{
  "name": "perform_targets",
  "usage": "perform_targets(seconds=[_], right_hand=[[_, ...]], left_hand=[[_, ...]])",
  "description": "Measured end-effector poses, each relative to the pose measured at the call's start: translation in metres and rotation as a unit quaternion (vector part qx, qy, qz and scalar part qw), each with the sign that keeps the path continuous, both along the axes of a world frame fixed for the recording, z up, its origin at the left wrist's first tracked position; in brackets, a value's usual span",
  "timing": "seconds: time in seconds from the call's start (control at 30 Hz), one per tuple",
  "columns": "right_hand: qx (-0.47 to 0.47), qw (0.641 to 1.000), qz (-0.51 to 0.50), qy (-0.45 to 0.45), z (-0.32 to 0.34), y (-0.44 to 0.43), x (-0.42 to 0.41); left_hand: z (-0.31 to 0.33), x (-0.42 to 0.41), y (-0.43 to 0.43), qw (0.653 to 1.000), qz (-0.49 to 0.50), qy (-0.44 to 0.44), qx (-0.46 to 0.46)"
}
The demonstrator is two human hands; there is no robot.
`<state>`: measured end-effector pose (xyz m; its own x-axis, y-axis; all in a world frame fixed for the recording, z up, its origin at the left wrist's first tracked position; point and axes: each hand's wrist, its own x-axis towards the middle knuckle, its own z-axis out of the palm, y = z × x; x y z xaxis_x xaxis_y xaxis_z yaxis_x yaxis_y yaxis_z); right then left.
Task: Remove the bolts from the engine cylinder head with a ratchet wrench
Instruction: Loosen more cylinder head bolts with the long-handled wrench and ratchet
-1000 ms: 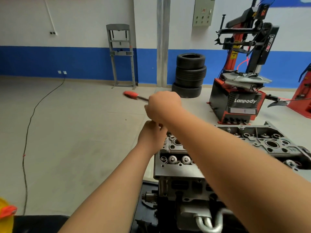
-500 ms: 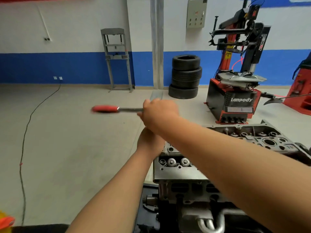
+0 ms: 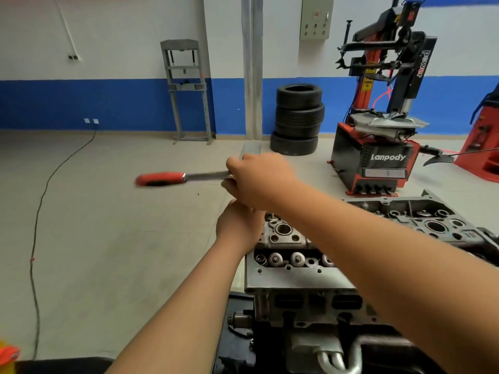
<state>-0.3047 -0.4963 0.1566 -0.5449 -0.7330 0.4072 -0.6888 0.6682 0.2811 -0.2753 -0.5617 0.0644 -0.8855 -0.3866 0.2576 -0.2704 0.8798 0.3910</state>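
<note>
Above cylinder head (image 3: pixel 286 276), ratchet wrench (image 3: pixel 162 178)

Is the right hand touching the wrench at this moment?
Touching. The head view shows the wrench with its metal shaft running straight into the closed right hand, with no gap.

Left hand (image 3: pixel 237 225), right hand (image 3: pixel 259 179) bare; forearms bare to frame edge.
</note>
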Motion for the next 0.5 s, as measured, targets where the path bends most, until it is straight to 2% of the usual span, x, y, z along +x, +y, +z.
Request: perform_targets(seconds=[0.07,0.1,0.17,0.23,0.3,0.37,0.43,0.5], right_hand=[[0.0,0.99,0.144,0.006,-0.002,0.024,-0.005],[0.022,0.982,0.185,-0.007,0.002,0.032,-0.008],[0.045,0.975,0.218,0.002,0.008,0.038,-0.014],[0.035,0.978,0.206,0.019,0.003,0.039,-0.013],[0.025,0.989,0.141,0.037,-0.001,0.031,-0.005],[0.017,0.999,0.036,0.03,-0.002,0.012,0.008],[-0.001,0.993,-0.104,-0.046,0.002,-0.013,0.014],[0.001,0.968,-0.21,-0.136,0.008,-0.035,0.01]], left_hand=[[0.003,-0.002,0.0,0.999,-0.023,-0.002,-0.044],[0.003,-0.002,0.001,0.996,-0.051,0.001,-0.076],[0.002,-0.004,-0.001,0.996,-0.068,0.025,-0.053],[0.001,-0.004,-0.001,0.997,-0.069,0.025,-0.035],[0.003,-0.003,0.0,0.997,-0.055,0.005,-0.05],[0.002,-0.001,0.002,0.997,-0.033,0.002,-0.065],[0.0,0.002,0.002,0.999,-0.028,0.015,-0.035],[0.001,0.002,0.001,0.998,-0.038,0.01,0.05]])
